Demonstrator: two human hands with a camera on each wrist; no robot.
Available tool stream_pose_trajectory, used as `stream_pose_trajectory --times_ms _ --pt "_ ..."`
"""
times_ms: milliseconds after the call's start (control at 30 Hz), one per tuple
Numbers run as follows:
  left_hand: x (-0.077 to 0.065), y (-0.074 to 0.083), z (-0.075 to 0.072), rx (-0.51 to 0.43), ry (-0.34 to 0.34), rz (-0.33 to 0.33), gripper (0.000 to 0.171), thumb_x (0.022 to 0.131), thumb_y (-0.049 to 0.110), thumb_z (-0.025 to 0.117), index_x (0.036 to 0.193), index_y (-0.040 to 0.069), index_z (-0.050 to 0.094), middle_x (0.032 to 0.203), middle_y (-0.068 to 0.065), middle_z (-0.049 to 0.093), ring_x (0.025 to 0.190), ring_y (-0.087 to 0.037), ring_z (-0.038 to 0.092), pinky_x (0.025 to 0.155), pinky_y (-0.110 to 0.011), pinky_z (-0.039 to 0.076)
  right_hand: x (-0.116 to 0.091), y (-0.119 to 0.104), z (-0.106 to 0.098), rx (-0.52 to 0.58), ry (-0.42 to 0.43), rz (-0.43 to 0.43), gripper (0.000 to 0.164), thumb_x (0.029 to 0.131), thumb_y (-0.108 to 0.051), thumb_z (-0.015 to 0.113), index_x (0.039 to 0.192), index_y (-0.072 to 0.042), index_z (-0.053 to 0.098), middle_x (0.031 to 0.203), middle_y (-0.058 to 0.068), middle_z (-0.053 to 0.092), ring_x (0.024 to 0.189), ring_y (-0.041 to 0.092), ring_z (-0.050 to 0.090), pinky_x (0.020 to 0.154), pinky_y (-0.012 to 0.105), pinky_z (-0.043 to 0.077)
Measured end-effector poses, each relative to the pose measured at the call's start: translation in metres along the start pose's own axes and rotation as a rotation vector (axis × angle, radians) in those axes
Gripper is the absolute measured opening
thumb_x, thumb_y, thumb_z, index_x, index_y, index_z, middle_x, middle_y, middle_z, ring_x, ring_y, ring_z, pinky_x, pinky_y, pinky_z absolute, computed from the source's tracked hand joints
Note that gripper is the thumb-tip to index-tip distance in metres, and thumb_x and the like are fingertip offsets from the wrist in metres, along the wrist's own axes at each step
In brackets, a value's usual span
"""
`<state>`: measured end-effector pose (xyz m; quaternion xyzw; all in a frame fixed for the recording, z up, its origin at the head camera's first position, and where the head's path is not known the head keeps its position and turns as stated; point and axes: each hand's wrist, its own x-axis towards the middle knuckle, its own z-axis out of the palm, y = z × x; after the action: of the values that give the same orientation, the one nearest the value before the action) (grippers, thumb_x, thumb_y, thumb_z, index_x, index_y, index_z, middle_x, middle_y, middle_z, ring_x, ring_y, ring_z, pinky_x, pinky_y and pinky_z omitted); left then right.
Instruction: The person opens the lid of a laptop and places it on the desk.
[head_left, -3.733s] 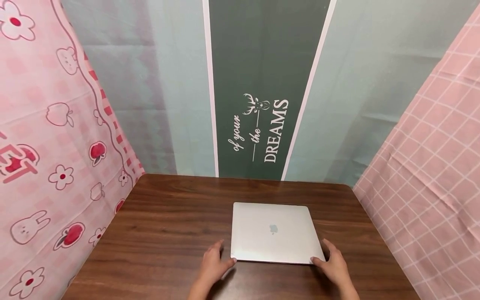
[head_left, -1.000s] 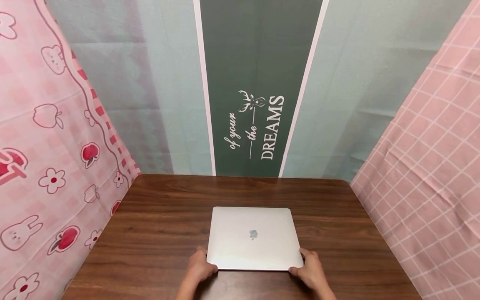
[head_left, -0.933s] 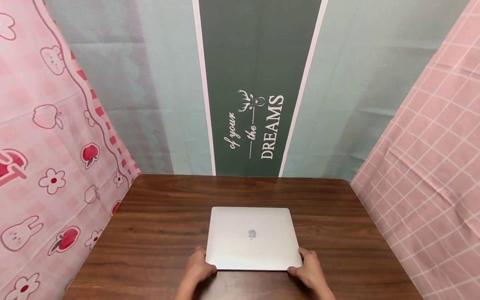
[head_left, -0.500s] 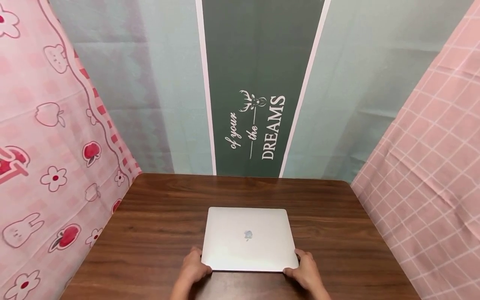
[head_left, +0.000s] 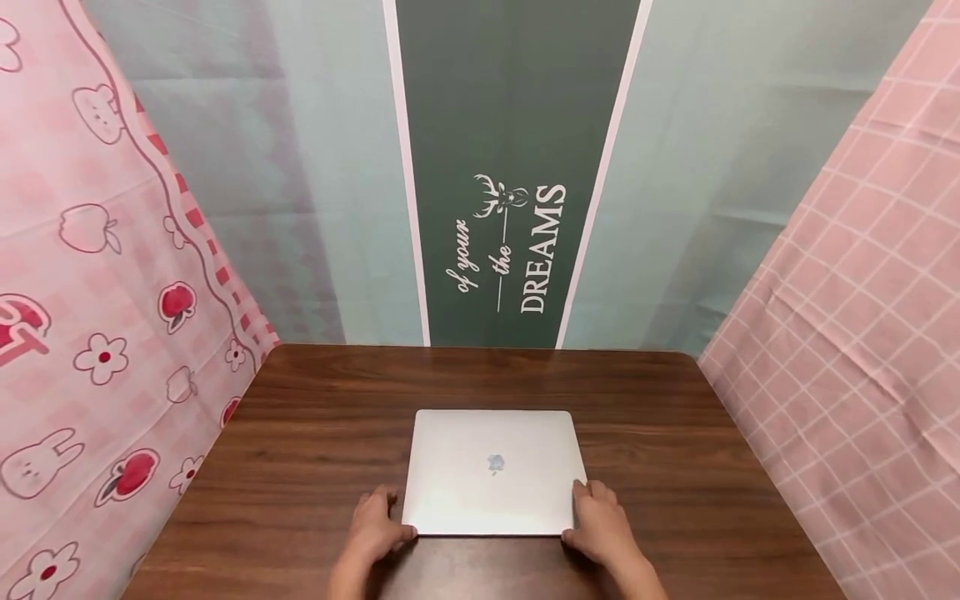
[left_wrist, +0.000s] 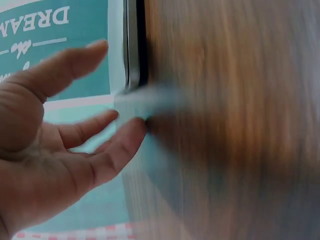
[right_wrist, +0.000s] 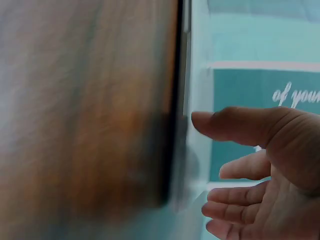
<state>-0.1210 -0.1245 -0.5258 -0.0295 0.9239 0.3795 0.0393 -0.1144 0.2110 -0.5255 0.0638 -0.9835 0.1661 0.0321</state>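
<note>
A closed silver laptop [head_left: 495, 500] lies flat on the brown wooden table, its long front edge towards me. At its front left corner is my left hand [head_left: 371, 525], thumb tip by the corner and the other fingers off the side. The left wrist view shows this hand [left_wrist: 55, 145] spread, with a gap between it and the laptop's edge [left_wrist: 132, 45]. My right hand [head_left: 603, 525] is at the front right corner, forefinger by the right edge. In the right wrist view its fingers are loosely extended and the thumb [right_wrist: 215, 124] is close to the laptop's edge; whether it touches, I cannot tell.
Bare wood of the table [head_left: 315, 450] surrounds the laptop. A pink patterned curtain [head_left: 112, 275] hangs at the left, a pink checked one [head_left: 840, 292] at the right. Behind the table hangs a green curtain [head_left: 517, 100] with white lettering.
The laptop has shifted left and squared up to the table since the earliest frame. My hands held its front corners half a second ago; now the left fingers have come off and the right grip has loosened.
</note>
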Motion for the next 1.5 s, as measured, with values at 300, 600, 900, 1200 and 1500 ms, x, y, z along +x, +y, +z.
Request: stream_pose_trajectory --times_ms 300,600,900,1200,1500 --pt "-0.003 -0.012 -0.006 0.021 -0.030 0.151 0.072 0.048 0.018 0.089 0.113 0.002 0.062 0.116 -0.026 0.049 0.110 -0.048 0.041 0.088 -0.061 0.034 0.013 -0.030 -0.003 -0.142 0.057 -0.209 0.062 0.053 -0.010 0.078 0.111 0.004 0.061 0.109 0.027 0.055 0.100 0.044 0.051 0.072 0.057 0.043" --pt "0.004 -0.015 -0.002 0.069 -0.037 0.113 0.083 0.046 0.020 0.090 0.122 0.008 0.059 0.137 -0.033 0.032 0.127 -0.057 0.014 0.090 -0.073 0.013 0.022 -0.057 0.007 -0.189 0.017 -0.314 0.062 0.055 -0.008 0.077 0.113 0.003 0.059 0.115 0.031 0.053 0.104 0.047 0.051 0.079 0.060 0.041" --pt "0.008 -0.014 0.005 0.044 -0.097 0.035 0.094 0.045 0.021 0.091 0.130 0.010 0.053 0.141 -0.036 0.022 0.125 -0.062 0.004 0.088 -0.076 0.004 0.030 -0.078 0.021 -0.304 -0.005 -0.384 0.058 0.063 -0.006 0.075 0.118 0.001 0.057 0.115 0.031 0.052 0.103 0.046 0.051 0.077 0.056 0.044" --pt "0.013 -0.016 0.013 0.105 -0.091 0.011 0.097 0.047 0.022 0.090 0.133 0.005 0.048 0.141 -0.037 0.019 0.124 -0.064 0.004 0.087 -0.077 0.005 0.042 -0.097 0.031 -0.281 -0.207 -0.338 0.063 0.062 -0.004 0.079 0.120 -0.002 0.054 0.113 0.034 0.050 0.102 0.047 0.050 0.068 0.054 0.048" --pt "0.010 -0.014 0.014 0.088 -0.093 0.009 0.094 0.049 0.021 0.089 0.132 0.005 0.050 0.142 -0.037 0.017 0.124 -0.064 0.001 0.088 -0.076 0.004 0.042 -0.110 0.035 -0.320 -0.358 -0.279 0.086 0.052 -0.003 0.083 0.129 -0.002 0.045 0.122 0.041 0.042 0.112 0.057 0.040 0.071 0.059 0.046"
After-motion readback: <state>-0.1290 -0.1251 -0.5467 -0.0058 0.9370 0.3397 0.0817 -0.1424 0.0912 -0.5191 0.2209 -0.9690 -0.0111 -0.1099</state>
